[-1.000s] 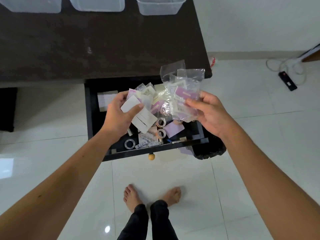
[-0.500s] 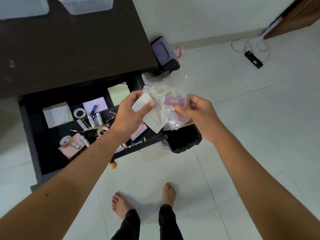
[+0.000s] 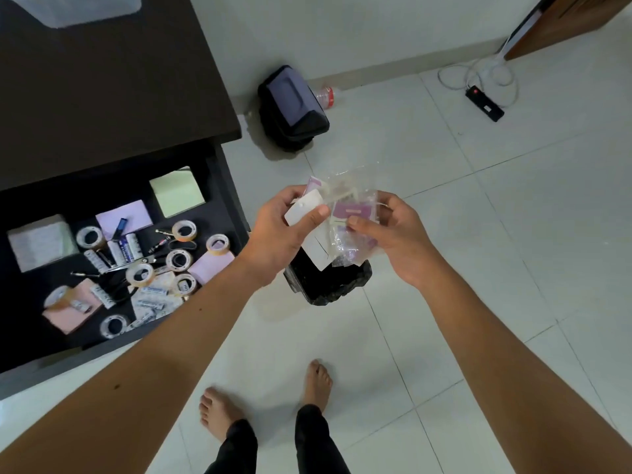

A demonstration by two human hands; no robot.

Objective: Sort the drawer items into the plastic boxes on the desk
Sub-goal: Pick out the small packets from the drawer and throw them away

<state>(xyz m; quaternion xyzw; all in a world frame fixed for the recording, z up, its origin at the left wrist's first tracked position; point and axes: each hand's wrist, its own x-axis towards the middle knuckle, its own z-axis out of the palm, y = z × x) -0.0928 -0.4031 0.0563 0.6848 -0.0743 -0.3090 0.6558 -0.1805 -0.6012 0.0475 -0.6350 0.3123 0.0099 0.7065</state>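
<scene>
My left hand [image 3: 280, 230] grips a bunch of white paper cards [image 3: 302, 208], thumb on top. My right hand [image 3: 393, 234] pinches a bundle of clear plastic bags with purple labels [image 3: 349, 213]. Both bundles touch each other and hang above a small black bin [image 3: 335, 282] lined with a black bag on the floor. To the left, the open black drawer [image 3: 225, 186] holds several tape rolls [image 3: 184, 230], batteries [image 3: 124, 249], and pink, purple and green note pads [image 3: 178, 191]. One clear plastic box [image 3: 78, 8] shows at the dark desk's [image 3: 119, 80] far edge.
A black bin lid [image 3: 294, 104] and a plastic bottle [image 3: 325, 95] lie on the white tiles by the wall. A black power strip [image 3: 484, 103] with white cables sits at the back right. My bare feet [image 3: 266, 401] stand below the hands.
The view has swung right, away from the desk. Both hands carried the cards and bags from above the drawer to above the black bin.
</scene>
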